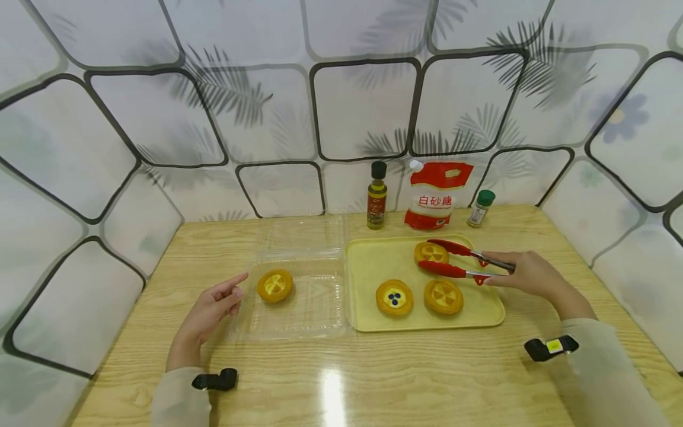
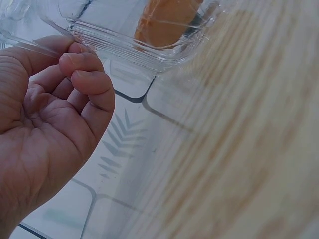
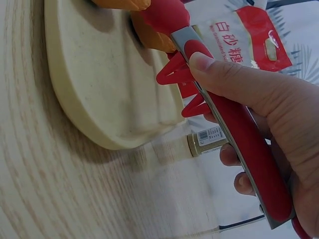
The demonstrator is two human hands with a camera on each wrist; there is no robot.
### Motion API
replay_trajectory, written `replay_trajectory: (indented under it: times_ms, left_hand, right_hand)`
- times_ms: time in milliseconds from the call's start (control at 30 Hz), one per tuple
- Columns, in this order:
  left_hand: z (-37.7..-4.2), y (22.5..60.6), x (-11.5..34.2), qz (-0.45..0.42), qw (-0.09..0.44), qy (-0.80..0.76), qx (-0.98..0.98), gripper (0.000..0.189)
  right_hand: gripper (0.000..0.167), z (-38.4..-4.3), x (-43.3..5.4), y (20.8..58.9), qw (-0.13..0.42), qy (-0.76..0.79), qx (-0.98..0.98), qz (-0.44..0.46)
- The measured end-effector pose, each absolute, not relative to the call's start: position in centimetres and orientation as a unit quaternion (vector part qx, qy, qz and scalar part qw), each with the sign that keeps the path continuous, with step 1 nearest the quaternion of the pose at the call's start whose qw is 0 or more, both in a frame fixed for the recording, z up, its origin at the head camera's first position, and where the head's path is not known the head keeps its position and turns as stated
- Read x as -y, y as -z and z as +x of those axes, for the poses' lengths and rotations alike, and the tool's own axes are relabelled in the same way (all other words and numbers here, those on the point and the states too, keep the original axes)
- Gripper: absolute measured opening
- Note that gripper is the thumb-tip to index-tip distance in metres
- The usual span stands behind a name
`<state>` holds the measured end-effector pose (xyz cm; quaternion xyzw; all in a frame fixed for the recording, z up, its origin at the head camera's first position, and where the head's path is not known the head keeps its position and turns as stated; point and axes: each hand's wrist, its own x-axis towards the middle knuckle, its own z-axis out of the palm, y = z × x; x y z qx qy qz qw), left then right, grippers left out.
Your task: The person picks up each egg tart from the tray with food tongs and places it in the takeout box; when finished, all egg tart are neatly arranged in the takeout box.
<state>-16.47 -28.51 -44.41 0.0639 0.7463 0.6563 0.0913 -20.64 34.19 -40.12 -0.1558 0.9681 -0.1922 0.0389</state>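
Observation:
My right hand point(image 1: 533, 276) grips red-tipped tongs point(image 1: 464, 261) by the handle. Their red tips lie on either side of the back egg tart point(image 1: 431, 252) on the yellow tray point(image 1: 368, 255). Nearer on the tray are a second tart point(image 1: 444, 296) with a matching yellow pattern and one with blue berries point(image 1: 394, 298). To the left, a clear plastic box point(image 1: 315, 320) stands with its lid folded back and holds one tart point(image 1: 275, 286). My left hand point(image 1: 210, 308) pinches the left rim of the box, thumb and fingertips meeting there in the left wrist view.
Behind the tray stand an oil bottle point(image 1: 376, 198), a red and white sugar pouch point(image 1: 434, 196) and a green-capped shaker point(image 1: 481, 209). Patterned cloth walls point(image 1: 277, 118) enclose the wooden table point(image 1: 288, 379) at the back and sides.

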Motion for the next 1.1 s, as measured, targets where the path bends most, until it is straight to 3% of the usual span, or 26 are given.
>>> replay_trajectory:
  times_ms: [600,1100]
  left_hand:
    - [-16.3,44.2,28.4,0.062,0.088,-0.651,-0.751,0.052]
    - [-16.4,44.2,28.3,0.055,0.091,-0.646,-0.756,0.051]
  right_hand:
    - [0.071,-21.1,-33.1,38.3,0.012,0.184,-0.968,-0.168]
    - [0.062,-20.4,-29.2,35.6,-0.039,0.169,-0.952,-0.251]
